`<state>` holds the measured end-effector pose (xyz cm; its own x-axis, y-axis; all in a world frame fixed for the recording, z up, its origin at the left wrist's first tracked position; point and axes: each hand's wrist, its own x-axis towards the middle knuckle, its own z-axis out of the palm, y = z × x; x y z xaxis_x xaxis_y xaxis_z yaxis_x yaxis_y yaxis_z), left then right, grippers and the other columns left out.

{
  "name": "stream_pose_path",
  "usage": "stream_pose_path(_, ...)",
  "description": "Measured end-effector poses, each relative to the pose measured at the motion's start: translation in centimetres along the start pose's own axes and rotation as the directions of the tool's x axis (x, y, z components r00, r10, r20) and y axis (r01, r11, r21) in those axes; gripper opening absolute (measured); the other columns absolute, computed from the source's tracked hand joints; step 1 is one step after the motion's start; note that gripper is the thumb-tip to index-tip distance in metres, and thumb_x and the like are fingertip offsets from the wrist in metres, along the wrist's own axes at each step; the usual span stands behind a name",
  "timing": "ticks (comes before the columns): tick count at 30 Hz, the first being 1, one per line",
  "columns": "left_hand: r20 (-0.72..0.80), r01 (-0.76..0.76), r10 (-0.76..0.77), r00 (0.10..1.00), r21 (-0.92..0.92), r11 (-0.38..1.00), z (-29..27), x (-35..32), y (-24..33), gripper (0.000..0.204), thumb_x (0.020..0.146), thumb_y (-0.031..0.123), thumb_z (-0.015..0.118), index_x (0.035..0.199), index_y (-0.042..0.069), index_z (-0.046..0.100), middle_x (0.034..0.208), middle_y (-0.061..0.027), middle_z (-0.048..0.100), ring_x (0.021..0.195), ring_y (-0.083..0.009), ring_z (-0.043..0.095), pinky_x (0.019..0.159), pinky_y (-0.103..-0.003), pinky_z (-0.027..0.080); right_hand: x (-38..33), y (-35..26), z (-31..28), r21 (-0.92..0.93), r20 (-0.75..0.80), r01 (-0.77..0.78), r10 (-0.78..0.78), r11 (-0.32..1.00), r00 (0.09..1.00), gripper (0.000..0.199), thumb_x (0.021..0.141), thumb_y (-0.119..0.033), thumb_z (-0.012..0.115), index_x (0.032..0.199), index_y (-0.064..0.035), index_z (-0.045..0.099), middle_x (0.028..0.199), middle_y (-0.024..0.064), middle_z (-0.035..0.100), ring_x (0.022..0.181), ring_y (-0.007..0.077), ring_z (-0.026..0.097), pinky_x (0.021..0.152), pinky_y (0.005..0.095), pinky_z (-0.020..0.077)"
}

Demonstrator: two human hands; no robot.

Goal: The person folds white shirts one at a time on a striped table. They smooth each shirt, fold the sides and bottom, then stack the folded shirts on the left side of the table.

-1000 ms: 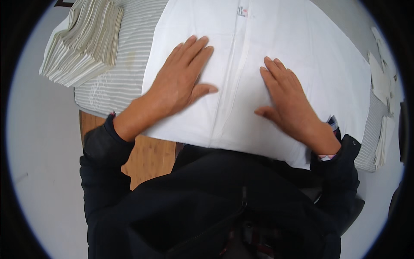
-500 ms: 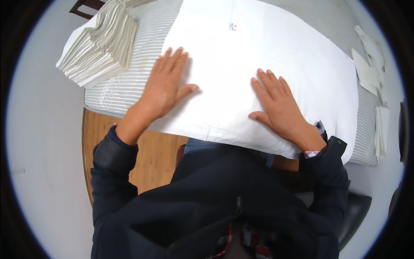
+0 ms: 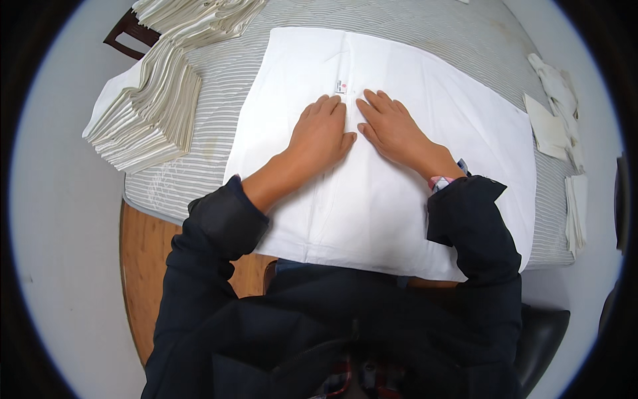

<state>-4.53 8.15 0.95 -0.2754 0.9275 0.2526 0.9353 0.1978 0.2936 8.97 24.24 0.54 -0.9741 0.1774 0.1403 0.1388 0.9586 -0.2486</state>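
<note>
The left hand [image 3: 320, 135] lies palm down, its fingers extended and close together; this grip is loose and flat, with nothing visibly pinched. At its three o'clock, just beside it, the right hand [image 3: 399, 133] rests the same way, also unclosed. Beneath both is a white cloth [image 3: 425, 193], spread over the near side of a desk [image 3: 226, 100] with a striped cover, its lower edge toward the person's lap. A small printed label [image 3: 341, 86] sits on the cloth, just past the left fingertips at twelve o'clock.

Around the cloth's middle, a thick pile of folded cloths [image 3: 159, 120] stands between nine and ten o'clock, a second pile [image 3: 206, 20] at ten, a folded pale piece [image 3: 548, 126] near three, and a narrow bundle [image 3: 575, 216] between three and four.
</note>
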Motion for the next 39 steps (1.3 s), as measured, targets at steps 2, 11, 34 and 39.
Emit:
stream_pose_path(2,-0.029,-0.038,0.037,0.999,-0.035,0.999,0.1,-0.3,-0.7,0.047,0.090,0.017,0.074,0.127,-0.010,0.061,0.140,-0.0265,0.058,0.133,-0.0404,0.054,0.113,-0.048,0.044,1.5,0.6,0.7,0.006,-0.035,0.019,-0.019,1.000,0.999,0.051,0.107,-0.025,0.057,0.149,0.0016,0.052,0.161,0.0232,0.043,0.151,0.0427,0.036,0.123,0.0521,0.0303)
stream_pose_path(11,-0.041,-0.091,0.086,0.995,-0.164,0.982,-0.4,-0.3,-1.2,0.060,0.087,0.020,0.082,0.133,-0.010,0.058,0.142,-0.0270,0.055,0.135,-0.0478,0.050,0.115,-0.052,0.041,4.0,1.8,1.6,0.102,-0.189,0.025,-0.005,0.994,0.982,0.050,0.105,-0.024,0.059,0.147,0.0035,0.053,0.156,0.0236,0.049,0.149,0.0425,0.039,0.124,0.0529,0.0285)
stream_pose_path(34,0.194,0.010,0.046,0.980,-0.280,0.960,-2.7,0.2,-1.2,0.077,0.084,0.026,0.086,0.145,-0.007,0.053,0.162,-0.0363,0.032,0.152,-0.0530,0.032,0.122,-0.060,0.031,3.3,1.6,1.1,0.289,-0.209,-0.002,0.065,0.957,0.976,0.049,0.096,-0.011,0.072,0.140,0.0037,0.057,0.156,0.0187,0.048,0.152,0.0381,0.037,0.126,0.0545,0.0271)
stream_pose_path(39,0.202,-0.003,0.060,0.978,-0.272,0.962,-2.6,0.2,-1.3,0.078,0.085,0.027,0.086,0.146,-0.007,0.052,0.162,-0.0363,0.031,0.153,-0.0528,0.031,0.122,-0.061,0.030,3.3,1.6,1.2,0.243,-0.209,0.003,0.049,0.970,0.977,0.050,0.094,-0.013,0.075,0.137,0.0054,0.057,0.154,0.0198,0.048,0.152,0.0373,0.036,0.126,0.0530,0.0273)
